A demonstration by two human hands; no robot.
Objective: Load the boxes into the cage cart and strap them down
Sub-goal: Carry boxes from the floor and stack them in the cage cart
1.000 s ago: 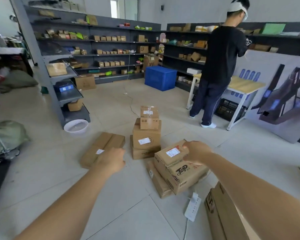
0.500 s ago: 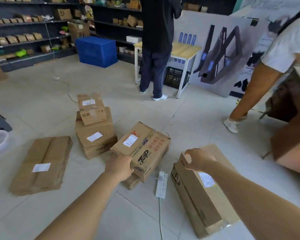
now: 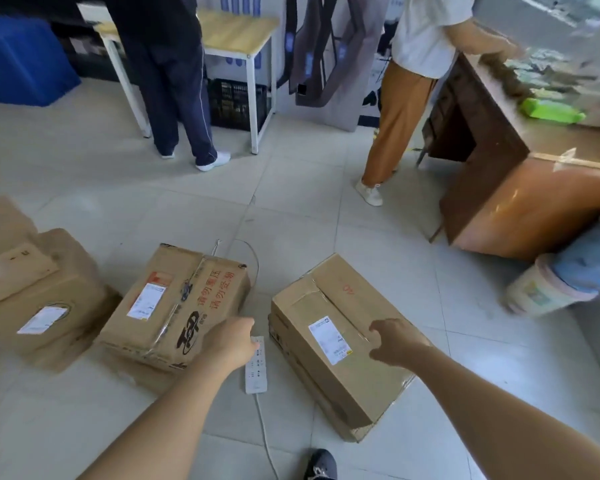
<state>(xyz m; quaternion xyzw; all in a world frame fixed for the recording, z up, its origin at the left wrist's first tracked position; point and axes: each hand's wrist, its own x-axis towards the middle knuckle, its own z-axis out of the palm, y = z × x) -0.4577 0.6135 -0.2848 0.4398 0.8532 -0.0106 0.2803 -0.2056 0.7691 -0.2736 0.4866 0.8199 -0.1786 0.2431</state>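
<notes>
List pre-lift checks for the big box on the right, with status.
1. Right hand grip on large box: over its top, no edge held. Not ok.
2. Left hand: by the printed box corner, off the large box. Not ok.
3. Power strip: lying between both boxes, cord running toward the shoe. Not ok.
4. Large box's near corner: looks crushed. Cannot tell if it holds.
5. Cage cart: out of view. Cannot tell.
</notes>
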